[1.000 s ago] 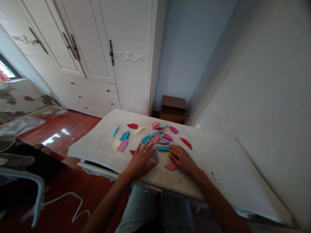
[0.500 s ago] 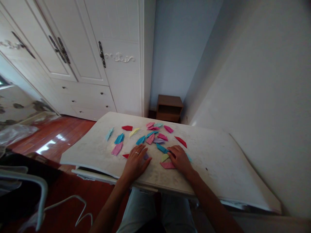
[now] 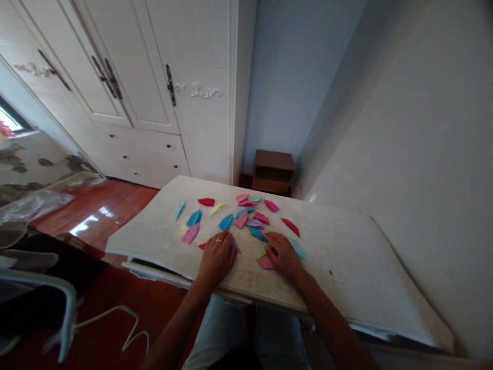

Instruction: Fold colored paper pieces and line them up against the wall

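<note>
Several small folded paper pieces in many colours lie scattered over the white tabletop (image 3: 162,226). My left hand (image 3: 217,257), with a ring on one finger, lies palm down and open. It partly covers a red folded paper (image 3: 202,246) and a purple folded paper (image 3: 236,247). To its right, my right hand (image 3: 284,254) is also palm down, its fingers loosely bent and apart. Beneath or beside those fingers are a green folded paper (image 3: 262,251) and a pink folded paper (image 3: 265,263). A blue folded paper (image 3: 256,234) touches or nearly touches its fingertips.
A white wardrobe (image 3: 204,133) stands behind the table on the left. In the corner beyond is a brown nightstand (image 3: 274,160). The wall (image 3: 404,128) runs along the right. A white curved metal frame (image 3: 69,303) and a cable (image 3: 131,321) sit at lower left.
My left thumb has drawn in closer to its fingers. My right hand has shifted slightly, showing more of the light turquoise paper beside it. The whole view has moved a little.
</note>
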The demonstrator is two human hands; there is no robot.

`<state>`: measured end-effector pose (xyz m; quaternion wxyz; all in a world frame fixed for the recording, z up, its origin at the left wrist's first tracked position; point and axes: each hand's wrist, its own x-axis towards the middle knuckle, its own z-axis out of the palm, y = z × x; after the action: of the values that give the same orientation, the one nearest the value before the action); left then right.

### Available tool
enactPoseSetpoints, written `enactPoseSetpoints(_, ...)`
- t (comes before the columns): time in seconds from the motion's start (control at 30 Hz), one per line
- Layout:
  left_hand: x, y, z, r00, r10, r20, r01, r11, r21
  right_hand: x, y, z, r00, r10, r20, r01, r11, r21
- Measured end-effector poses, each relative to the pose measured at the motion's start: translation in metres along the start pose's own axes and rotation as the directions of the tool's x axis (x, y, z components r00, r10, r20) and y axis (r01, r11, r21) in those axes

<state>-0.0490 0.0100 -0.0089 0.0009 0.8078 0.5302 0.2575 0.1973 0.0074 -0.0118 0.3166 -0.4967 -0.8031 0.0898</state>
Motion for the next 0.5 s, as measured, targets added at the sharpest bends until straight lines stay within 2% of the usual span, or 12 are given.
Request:
enactPoseSetpoints(0.3, 0.007, 0.002, -0.008, 0.988, -0.052, -0.144, 0.050, 0.999, -0.019, -0.002, 0.005, 0.005, 1.000, -0.013, 0.020, 0.013, 1.000, 0.011)
enactPoseSetpoints(0.4, 0.026, 0.004, -0.007, 0.995, -0.002, -0.097, -0.005, 0.998, -0.070, -0.001, 0.003, 0.004, 0.999, -0.020, 0.029, 0.019, 1.000, 0.016)
enactPoseSetpoints(0.5, 0.051, 0.009, 0.001, 0.996, 0.082, 0.026, -0.077, 0.986, -0.149, 0.000, 0.002, 0.002, 0.999, -0.028, 0.031, 0.027, 0.999, 0.025)
